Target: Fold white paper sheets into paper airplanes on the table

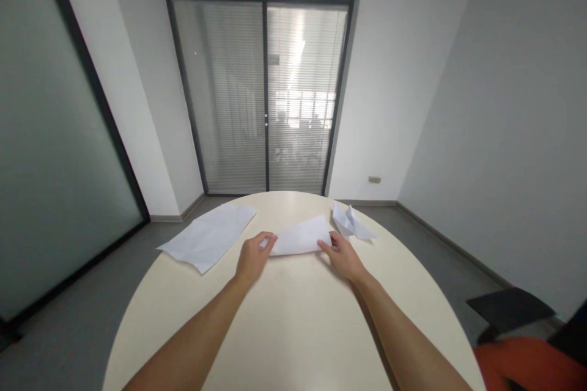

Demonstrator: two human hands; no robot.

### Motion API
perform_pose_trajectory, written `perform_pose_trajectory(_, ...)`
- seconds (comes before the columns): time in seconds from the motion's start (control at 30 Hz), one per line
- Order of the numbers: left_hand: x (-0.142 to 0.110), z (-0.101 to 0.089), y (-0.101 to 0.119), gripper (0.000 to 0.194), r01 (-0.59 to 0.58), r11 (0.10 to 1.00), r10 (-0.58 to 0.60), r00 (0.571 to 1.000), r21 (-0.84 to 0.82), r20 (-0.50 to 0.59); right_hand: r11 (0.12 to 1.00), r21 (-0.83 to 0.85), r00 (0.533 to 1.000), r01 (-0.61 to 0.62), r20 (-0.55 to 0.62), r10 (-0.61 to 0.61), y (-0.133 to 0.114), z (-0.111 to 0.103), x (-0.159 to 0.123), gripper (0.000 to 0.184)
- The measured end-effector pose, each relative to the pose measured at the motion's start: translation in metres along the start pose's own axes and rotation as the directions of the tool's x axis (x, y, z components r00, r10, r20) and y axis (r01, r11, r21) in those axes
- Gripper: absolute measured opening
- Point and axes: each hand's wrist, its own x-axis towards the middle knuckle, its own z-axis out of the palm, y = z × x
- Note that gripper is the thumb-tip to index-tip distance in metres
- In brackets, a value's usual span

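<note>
Two hands [252,256] [343,256], pinched closed, white paper [298,238] held at both ends

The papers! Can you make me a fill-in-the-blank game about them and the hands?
1. The left hand and the right hand both hold the middle paper, so ____ hands touch it.
2. The big sheet lies to the ____ of the middle paper.
3. The bent paper is closest to the ____ hand.
4. All the paper is coloured ____.

Missing words: two; left; right; white.
</note>
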Motion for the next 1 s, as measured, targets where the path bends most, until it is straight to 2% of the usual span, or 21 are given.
perform_pose_trajectory(0.13,0.001,-0.001,0.002,0.031,0.021,0.994,-0.028,0.997,-0.105,-0.067,0.982,0.187,0.999,0.001,-0.042,0.007,0.005,0.003,0.005,0.04)
perform_pose_trajectory(0.3,0.004,-0.003,0.006,0.031,0.048,0.986,-0.071,0.987,-0.161,-0.143,0.896,0.445,0.991,0.018,-0.128,0.043,0.003,0.003,0.011,0.044)
perform_pose_trajectory(0.43,0.007,-0.001,0.006,0.031,0.082,0.969,-0.121,0.98,-0.233,-0.158,0.858,0.513,0.974,-0.013,-0.187,0.127,-0.006,0.001,0.011,0.055)
perform_pose_trajectory(0.57,0.009,0.004,-0.003,0.031,0.145,0.949,-0.181,0.978,-0.279,-0.105,0.85,0.519,0.958,-0.093,-0.187,0.218,-0.004,0.001,0.01,0.065)
perform_pose_trajectory(0.67,0.009,0.007,-0.014,0.029,0.219,0.945,-0.241,0.969,-0.243,-0.061,0.909,0.404,0.955,-0.1,-0.217,0.201,0.006,0.003,0.009,0.065)
perform_pose_trajectory(0.77,0.004,0.007,-0.019,0.023,0.221,0.971,-0.225,0.974,-0.085,-0.039,0.998,0.059,0.98,-0.014,-0.197,0.025,0.011,0.006,0.005,0.051)
perform_pose_trajectory(0.83,0.0,0.006,-0.016,0.021,0.2,0.977,-0.2,0.98,0.079,-0.01,0.984,-0.152,0.991,0.09,-0.085,-0.103,0.005,0.008,0.001,0.038)
perform_pose_trajectory(0.9,-0.004,0.005,-0.008,0.022,0.199,0.95,-0.208,0.978,0.239,0.014,0.957,-0.243,0.988,0.157,0.031,-0.154,-0.007,0.011,-0.004,0.037)
perform_pose_trajectory(0.93,-0.006,0.005,-0.004,0.021,0.157,0.943,-0.172,0.985,0.294,0.025,0.946,-0.26,0.981,0.191,0.096,-0.171,-0.014,0.013,-0.007,0.04)
perform_pose_trajectory(1.0,-0.009,0.006,0.004,0.016,-0.015,0.92,-0.011,0.998,0.391,0.063,0.92,-0.284,0.953,0.271,0.215,-0.215,-0.026,0.016,-0.011,0.044)
